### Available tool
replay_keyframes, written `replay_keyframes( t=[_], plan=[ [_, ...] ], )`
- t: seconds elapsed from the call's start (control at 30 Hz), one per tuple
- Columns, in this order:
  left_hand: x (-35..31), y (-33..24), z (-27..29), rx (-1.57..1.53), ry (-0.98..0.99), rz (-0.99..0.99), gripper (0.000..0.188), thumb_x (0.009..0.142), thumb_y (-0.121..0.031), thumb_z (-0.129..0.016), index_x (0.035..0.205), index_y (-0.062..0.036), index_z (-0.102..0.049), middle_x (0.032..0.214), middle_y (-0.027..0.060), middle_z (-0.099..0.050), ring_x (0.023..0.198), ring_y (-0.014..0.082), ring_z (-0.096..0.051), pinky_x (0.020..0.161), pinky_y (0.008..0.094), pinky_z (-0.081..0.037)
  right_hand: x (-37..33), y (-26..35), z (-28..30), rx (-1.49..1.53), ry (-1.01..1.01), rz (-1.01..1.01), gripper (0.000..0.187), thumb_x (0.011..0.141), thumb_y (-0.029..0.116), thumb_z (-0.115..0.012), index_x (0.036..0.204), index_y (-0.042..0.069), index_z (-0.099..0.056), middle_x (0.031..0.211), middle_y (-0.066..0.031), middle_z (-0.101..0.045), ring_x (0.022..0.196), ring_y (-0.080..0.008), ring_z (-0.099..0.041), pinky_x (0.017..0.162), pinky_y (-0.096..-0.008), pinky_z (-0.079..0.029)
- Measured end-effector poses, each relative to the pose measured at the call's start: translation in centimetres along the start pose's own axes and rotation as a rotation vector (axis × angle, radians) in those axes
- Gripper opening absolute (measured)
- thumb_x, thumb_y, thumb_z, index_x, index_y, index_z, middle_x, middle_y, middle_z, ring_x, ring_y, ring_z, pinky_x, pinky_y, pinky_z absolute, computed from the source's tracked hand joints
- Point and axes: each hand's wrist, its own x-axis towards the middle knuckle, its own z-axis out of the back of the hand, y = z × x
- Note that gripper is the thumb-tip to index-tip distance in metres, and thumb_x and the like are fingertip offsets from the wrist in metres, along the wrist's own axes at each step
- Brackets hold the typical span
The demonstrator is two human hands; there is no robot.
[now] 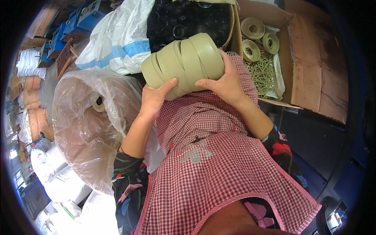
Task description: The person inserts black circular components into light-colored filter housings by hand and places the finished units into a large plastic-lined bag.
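A stack of pale olive-green, round plastic parts (190, 62) lies on its side over my lap, nested with some edges slanted. My left hand (156, 96) grips its lower left end, with the thumb on the front. Around the right end is my right hand (227, 85), its thumb pressed on the near side and fingers partly hidden behind. Both hands are closed on the same stack. Below it spreads a red-and-white checked apron (219, 168).
Right of me stands an open cardboard box (291, 70) holding several green rings (252, 28) and small green sticks (260, 74). Ahead, a white woven sack (117, 35) adjoins a container of black round parts (188, 21). A clear plastic bag (86, 129) stands at left.
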Motion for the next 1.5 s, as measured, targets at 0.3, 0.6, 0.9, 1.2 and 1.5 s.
replay_keyframes(
  t=[0.3,0.6,0.9,1.2,1.5],
  plan=[
    [0.1,0.4,1.3,0.041,0.068,-0.029,0.049,0.077,-0.020,-0.074,0.117,0.0031,-0.056,0.109,0.0109,-0.063,0.100,0.0185,-0.059,0.088,0.0327,-0.046,4.9,-2.8,2.7,0.486,0.216,-0.398,0.049,0.072,0.025,-0.078,0.111,-0.001,-0.062,0.104,-0.0097,-0.065,0.097,-0.0173,-0.060,0.086,-0.0292,-0.048],
    [0.4,1.2,1.6,-0.038,0.027,-0.010,0.053,0.078,-0.023,-0.073,0.120,0.0031,-0.054,0.113,0.0119,-0.061,0.102,0.0197,-0.058,0.090,0.0334,-0.045,-0.3,-2.2,0.5,0.094,0.136,-0.093,0.097,0.059,0.032,-0.086,0.134,-0.001,-0.035,0.125,-0.0156,-0.049,0.118,-0.0250,-0.048,0.099,-0.0380,-0.039],
    [0.3,0.6,1.6,0.023,0.129,-0.054,0.054,0.077,-0.022,-0.074,0.120,0.0026,-0.054,0.114,0.0114,-0.061,0.103,0.0195,-0.058,0.091,0.0332,-0.045,2.7,-0.2,1.6,0.298,0.129,-0.334,0.075,0.063,0.034,-0.083,0.119,-0.006,-0.055,0.114,-0.0178,-0.059,0.103,-0.0242,-0.058,0.089,-0.0332,-0.047],
    [0.0,2.0,1.6,-0.116,0.113,-0.017,0.056,0.079,-0.024,-0.073,0.124,0.0021,-0.051,0.117,0.0116,-0.058,0.108,0.0198,-0.055,0.095,0.0336,-0.042,2.0,0.7,0.5,0.002,0.063,-0.022,0.071,0.066,0.034,-0.081,0.122,-0.001,-0.055,0.113,-0.0162,-0.050,0.103,-0.0264,-0.053,0.088,-0.0365,-0.045],
    [-1.4,-3.2,2.6,-0.354,0.240,-0.281,0.072,0.086,-0.039,-0.065,0.138,-0.0012,-0.033,0.131,0.0122,-0.048,0.118,0.0222,-0.048,0.101,0.0362,-0.038,5.5,9.0,2.7,-0.080,-0.005,0.605,0.063,0.068,0.024,-0.080,0.121,0.001,-0.054,0.112,-0.0139,-0.050,0.106,-0.0276,-0.049,0.092,-0.0362,-0.041]
  ],
)
